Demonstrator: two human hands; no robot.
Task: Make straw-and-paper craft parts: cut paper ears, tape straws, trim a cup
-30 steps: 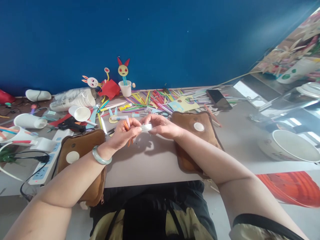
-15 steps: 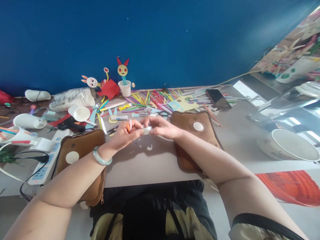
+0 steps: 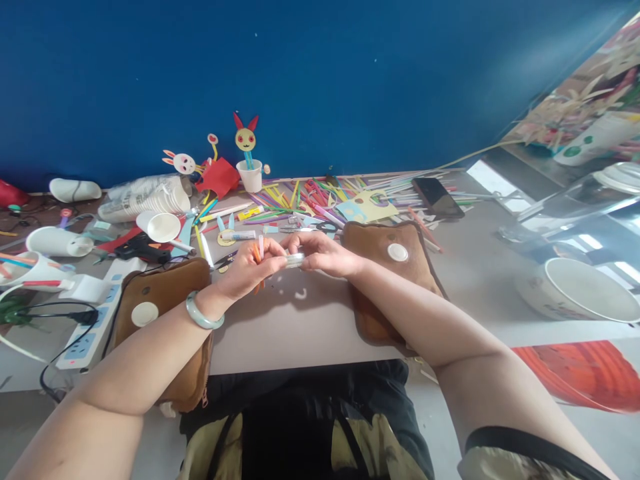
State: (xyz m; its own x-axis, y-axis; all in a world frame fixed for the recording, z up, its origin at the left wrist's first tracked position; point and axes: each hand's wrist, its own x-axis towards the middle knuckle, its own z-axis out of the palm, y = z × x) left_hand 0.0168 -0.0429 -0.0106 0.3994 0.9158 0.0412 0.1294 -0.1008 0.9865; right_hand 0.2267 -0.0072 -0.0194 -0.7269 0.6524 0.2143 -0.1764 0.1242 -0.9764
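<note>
Fingers of the left hand point(image 3: 253, 267) and right hand point(image 3: 325, 255) are pinching a small whitish piece point(image 3: 294, 261) between them, an orange strip point(image 3: 257, 255) sticking out of the left grip. Relative to the piece, the phone point(image 3: 438, 198) is lying beyond, rightward, on the worktop point(image 3: 285, 333).

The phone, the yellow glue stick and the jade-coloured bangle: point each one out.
Phone point(image 3: 438, 198): head view, middle of its dark screen.
Yellow glue stick point(image 3: 251, 213): head view, middle of its barrel.
Jade-coloured bangle point(image 3: 197, 317): head view, lower left of its band.
</note>
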